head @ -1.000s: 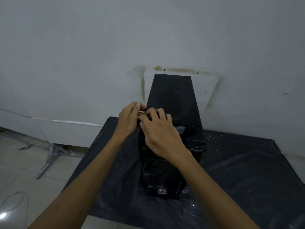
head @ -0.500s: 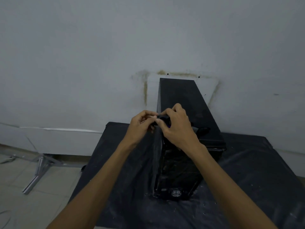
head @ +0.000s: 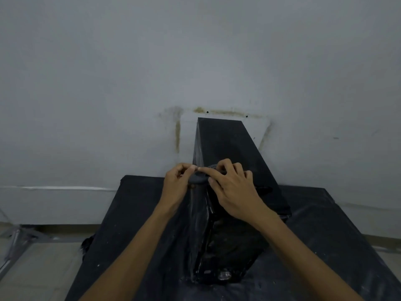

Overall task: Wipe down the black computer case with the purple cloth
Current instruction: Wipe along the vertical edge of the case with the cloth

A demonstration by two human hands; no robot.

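The black computer case (head: 230, 148) stands upright on a table draped in black sheeting (head: 134, 213), its top stretching toward the wall. A small bunched cloth (head: 198, 178), dark greyish in this dim light, sits at the case's upper left edge between my hands. My left hand (head: 178, 185) pinches its left end with thumb and forefinger. My right hand (head: 232, 187) lies over the case's near top edge with fingers curled, pinching the cloth's right end. Most of the cloth is hidden by my fingers.
A pale wall (head: 195, 61) with brown glue marks rises right behind the case. Metal legs (head: 15, 242) stand on the tiled floor at the lower left. The black sheeting is dusted with white specks.
Both hands stay together at the case's upper left edge, and a dark wad of cloth now shows between the fingertips. The view has shifted slightly.
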